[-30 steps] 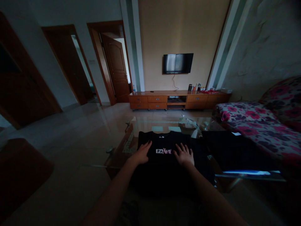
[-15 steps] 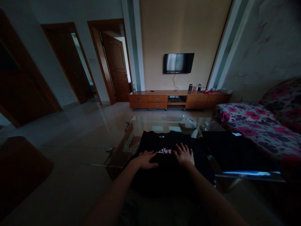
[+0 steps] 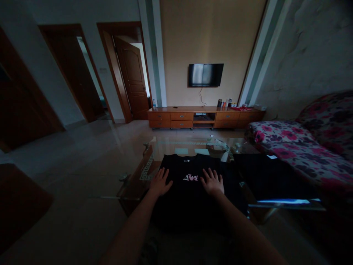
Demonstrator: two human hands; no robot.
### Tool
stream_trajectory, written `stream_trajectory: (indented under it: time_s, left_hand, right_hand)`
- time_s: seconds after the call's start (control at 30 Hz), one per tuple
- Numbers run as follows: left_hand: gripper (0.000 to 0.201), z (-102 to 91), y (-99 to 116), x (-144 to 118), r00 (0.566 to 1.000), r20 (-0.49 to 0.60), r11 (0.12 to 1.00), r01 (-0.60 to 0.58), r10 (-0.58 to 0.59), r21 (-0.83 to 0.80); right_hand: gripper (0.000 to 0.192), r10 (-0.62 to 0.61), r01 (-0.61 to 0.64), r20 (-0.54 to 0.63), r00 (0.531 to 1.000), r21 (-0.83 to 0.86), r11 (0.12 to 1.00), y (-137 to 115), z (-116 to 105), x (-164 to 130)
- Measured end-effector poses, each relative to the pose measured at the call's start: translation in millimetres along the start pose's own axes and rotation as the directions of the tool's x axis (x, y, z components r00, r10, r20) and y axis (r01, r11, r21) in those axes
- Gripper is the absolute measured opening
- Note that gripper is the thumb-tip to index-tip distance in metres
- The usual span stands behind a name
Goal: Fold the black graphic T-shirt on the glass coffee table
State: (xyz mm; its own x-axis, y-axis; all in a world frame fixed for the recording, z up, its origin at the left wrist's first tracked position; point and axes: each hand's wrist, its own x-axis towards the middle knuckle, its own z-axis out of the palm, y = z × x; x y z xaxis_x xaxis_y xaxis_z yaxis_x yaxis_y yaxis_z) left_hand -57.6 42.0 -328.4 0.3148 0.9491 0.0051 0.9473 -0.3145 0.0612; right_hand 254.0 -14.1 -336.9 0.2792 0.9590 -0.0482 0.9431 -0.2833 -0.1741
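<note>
A black T-shirt lies spread on the glass coffee table, its neckline toward the far side. A small white and pink print shows on its chest. My left hand rests flat on the shirt's left part, fingers spread and pointing away from me. On the other side of the print, my right hand lies palm down with its fingers apart. Neither hand grips the cloth. The shirt's near end fades into shadow.
Right of the shirt, a dark folded cloth with a white label lies on the table. A flowered sofa stands at the right. Across the floor are a low wooden cabinet and a wall television. A dark brown block-like piece is at left.
My left hand has shifted left, away from the print, and its fingers now point forward. My right hand stays about where it was on the shirt. The view has turned slightly right.
</note>
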Motion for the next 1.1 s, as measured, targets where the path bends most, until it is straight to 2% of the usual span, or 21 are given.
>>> stream_trajectory:
  time_s: [0.1,0.2,0.27,0.37,0.47,0.6,0.67,0.73,0.8,0.87,0.97,1.0,1.1]
  left_hand:
    - [0.074,-6.9,9,16,0.998,-0.012,0.998,0.056,-0.056,0.024]
    - [0.063,-13.1,11,36,0.990,-0.130,0.997,0.063,-0.056,0.047]
    - [0.063,-13.0,4,49,0.983,-0.183,0.998,0.045,-0.035,0.051]
    - [0.074,-6.5,-11,64,0.994,-0.105,0.999,0.037,-0.035,0.015]
    - [0.079,2.0,-24,77,0.996,-0.038,0.996,0.084,-0.085,-0.010]
    - [0.079,5.7,-25,92,0.991,-0.067,0.993,0.120,-0.118,0.017]
    - [0.079,4.7,-23,96,0.986,-0.124,0.992,0.117,-0.112,0.039]
    - [0.079,3.9,-22,97,0.984,-0.165,0.996,0.070,-0.061,0.046]
    - [0.080,4.4,-24,97,0.989,-0.145,0.999,0.028,-0.023,0.031]
    - [0.082,5.7,-28,97,0.995,-0.093,1.000,0.026,-0.025,0.016]
    - [0.085,6.9,-31,96,0.996,-0.071,0.998,0.062,-0.060,0.020]
    - [0.085,6.9,-32,96,0.995,-0.072,0.997,0.070,-0.068,0.025]
    - [0.086,6.8,-33,95,0.993,-0.074,0.995,0.095,-0.092,0.031]
  right_hand:
    - [0.068,0.011,-0.011,0.030,0.999,-0.018,1.000,-3,-2,2]
    - [0.067,0.006,-0.005,0.044,0.999,-0.020,1.000,-6,-5,4]
    - [0.067,-0.009,0.010,0.047,0.999,-0.021,1.000,-7,-7,5]
    - [0.068,-0.031,0.033,0.062,0.998,-0.019,0.999,-9,-8,9]
    - [0.068,-0.048,0.048,0.059,0.997,0.001,0.999,-12,-5,15]
    - [0.066,-0.051,0.045,0.070,0.996,0.084,0.995,-16,-7,30]
    - [0.056,-0.028,0.022,0.032,0.999,0.164,0.986,-12,-16,39]
    - [0.047,0.033,-0.025,-0.032,0.999,0.219,0.975,-3,-29,48]
    - [0.047,0.139,-0.114,-0.095,0.986,0.230,0.966,12,-41,54]
    - [0.047,0.309,-0.270,-0.147,0.940,0.235,0.934,28,-47,57]
    - [0.049,0.525,-0.478,-0.165,0.835,0.256,0.840,50,-46,57]
    - [0.053,0.559,-0.512,-0.155,0.815,0.259,0.819,55,-44,57]
    - [0.067,0.596,-0.553,-0.111,0.795,0.269,0.788,70,-42,60]
